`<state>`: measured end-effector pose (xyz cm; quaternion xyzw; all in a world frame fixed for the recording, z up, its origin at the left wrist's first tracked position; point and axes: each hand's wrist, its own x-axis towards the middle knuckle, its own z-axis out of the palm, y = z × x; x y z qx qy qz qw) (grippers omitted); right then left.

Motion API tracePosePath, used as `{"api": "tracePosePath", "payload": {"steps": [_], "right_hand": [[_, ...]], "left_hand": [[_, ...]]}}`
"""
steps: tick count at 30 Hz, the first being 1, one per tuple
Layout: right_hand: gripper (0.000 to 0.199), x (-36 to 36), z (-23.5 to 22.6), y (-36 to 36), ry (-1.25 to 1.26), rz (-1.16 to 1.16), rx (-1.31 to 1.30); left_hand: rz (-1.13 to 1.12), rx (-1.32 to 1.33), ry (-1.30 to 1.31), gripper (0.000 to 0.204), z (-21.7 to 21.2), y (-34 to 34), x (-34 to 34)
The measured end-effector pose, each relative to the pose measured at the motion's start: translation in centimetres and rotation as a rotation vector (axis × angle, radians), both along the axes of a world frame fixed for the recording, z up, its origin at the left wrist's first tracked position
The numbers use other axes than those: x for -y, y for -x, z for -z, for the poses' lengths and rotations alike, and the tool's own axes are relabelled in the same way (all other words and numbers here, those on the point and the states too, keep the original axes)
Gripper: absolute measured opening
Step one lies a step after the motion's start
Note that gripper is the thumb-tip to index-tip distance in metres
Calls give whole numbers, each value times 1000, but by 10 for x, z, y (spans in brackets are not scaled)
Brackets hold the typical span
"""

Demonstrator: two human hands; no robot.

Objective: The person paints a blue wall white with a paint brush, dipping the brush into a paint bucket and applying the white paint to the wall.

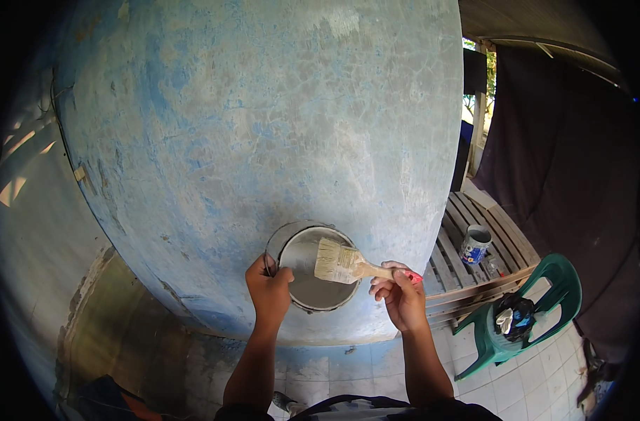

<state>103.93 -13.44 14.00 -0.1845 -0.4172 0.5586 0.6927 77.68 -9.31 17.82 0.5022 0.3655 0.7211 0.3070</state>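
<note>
Both hands are working at lower centre: the left hand point(268, 289) is gripping the paint can point(313, 266) while the right hand point(400, 298), closed on the brush point(342, 262), is seemingly loading it; a careful dip is needed next.

A weathered wall point(264, 126) with patchy blue and grey paint fills the view. To the right stand a slatted wooden bench point(474, 270) and a green plastic chair point(544, 309) on a pale tiled floor point(537, 386). Daylight enters beside what seems a dark curtain point(558, 154).
</note>
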Motion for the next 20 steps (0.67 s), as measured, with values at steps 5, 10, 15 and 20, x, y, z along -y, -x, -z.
{"api": "tracePosePath", "payload": {"steps": [5,10,15,20], "right_hand": [[27,-18,-51,-3,-205,42,37],[23,-44,-151,5,-520,356,224],[26,-89,-242,34,-725,825,505],[27,-163,-327,35,-933,1216,977]], "left_hand": [[65,43,73,31,-31,4,-23],[164,107,125,27,-66,8,-62],[213,106,116,25,-105,18,-96],[213,184,99,24,-95,30,-132]]}}
